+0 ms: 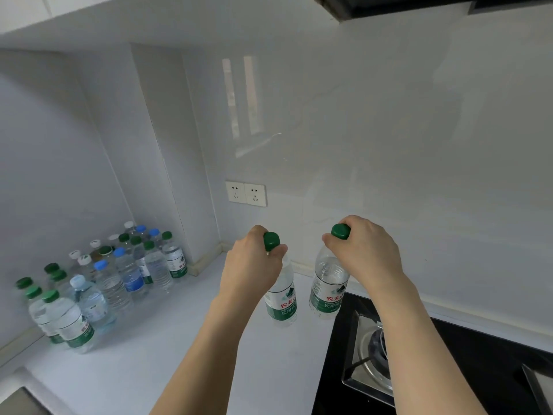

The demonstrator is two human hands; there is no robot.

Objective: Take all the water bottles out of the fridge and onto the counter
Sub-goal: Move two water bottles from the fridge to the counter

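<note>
My left hand (253, 262) grips the neck of a clear water bottle (282, 298) with a green cap and green label. My right hand (366, 250) grips the neck of a second bottle of the same kind (327, 289). Both bottles are upright, side by side, over the white counter (167, 348) just left of the stove; whether their bases touch the counter I cannot tell. A cluster of several water bottles (119, 277) with green, blue and white caps stands in the counter's back left corner. The fridge is out of view.
A black gas stove (449, 369) with a steel burner lies at the right, close to the right-hand bottle. A double wall socket (246, 193) is on the glossy backsplash. A sink edge (18, 399) shows at bottom left. A range hood hangs at top right.
</note>
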